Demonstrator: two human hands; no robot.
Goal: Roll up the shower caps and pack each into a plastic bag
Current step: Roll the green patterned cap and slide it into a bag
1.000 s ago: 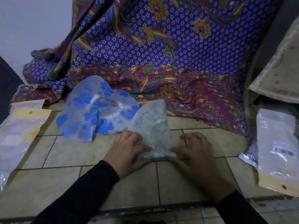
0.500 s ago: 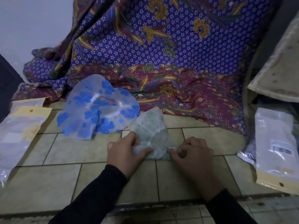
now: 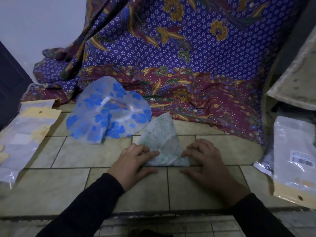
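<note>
A green-patterned shower cap [image 3: 161, 141], folded into a wedge, lies on the tiled floor with its near edge rolled up. My left hand [image 3: 135, 161] presses the roll's left end with its fingers. My right hand [image 3: 205, 159] presses the roll's right end. A blue-flowered shower cap [image 3: 109, 113] lies spread out behind and to the left, touched by neither hand. Clear plastic bags with yellow header cards lie at the left [image 3: 25, 132] and at the right [image 3: 294, 159].
A purple and maroon patterned cloth [image 3: 179, 57] hangs and pools behind the caps. A dark door edge [image 3: 10, 86] is at the far left. A pale worn board [image 3: 297, 79] leans at the right. The tiled ledge [image 3: 153, 214] ends just under my wrists.
Both hands have rolled the green cap's near edge forward; the fingers went from curled on the roll to pressing it flatter, and the cap's pointed end now lies lower.
</note>
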